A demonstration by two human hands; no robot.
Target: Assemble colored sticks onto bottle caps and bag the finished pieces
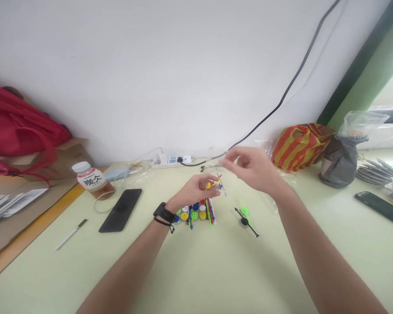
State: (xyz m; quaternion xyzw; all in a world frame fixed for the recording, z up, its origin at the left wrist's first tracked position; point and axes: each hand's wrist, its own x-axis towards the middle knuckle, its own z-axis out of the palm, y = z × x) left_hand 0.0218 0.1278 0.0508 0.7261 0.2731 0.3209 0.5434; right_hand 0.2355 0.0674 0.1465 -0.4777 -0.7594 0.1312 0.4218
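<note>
My left hand (198, 190), with a black watch on its wrist, is closed around small plastic arrow spinners, among them a yellow one (208, 186) and a blue one (220, 186). Up and to the right, my right hand (249, 168) is in a pinch; its fingertips are blurred, so what they hold, if anything, cannot be made out. Below my left hand stand rows of spinners (194, 215) with round discs and arrows in several colours, partly covered by that hand. Apart from them, a black arrow spinner (244, 221) lies touching or close to a bright green spinner (244, 211).
On the left are a black phone (120, 210), a pen (71, 234) and a drink bottle (93, 179). A power strip (172, 162) with a black cable sits by the wall. A striped bag (299, 146), grey bag (342, 161) and dark phone (381, 209) are on the right.
</note>
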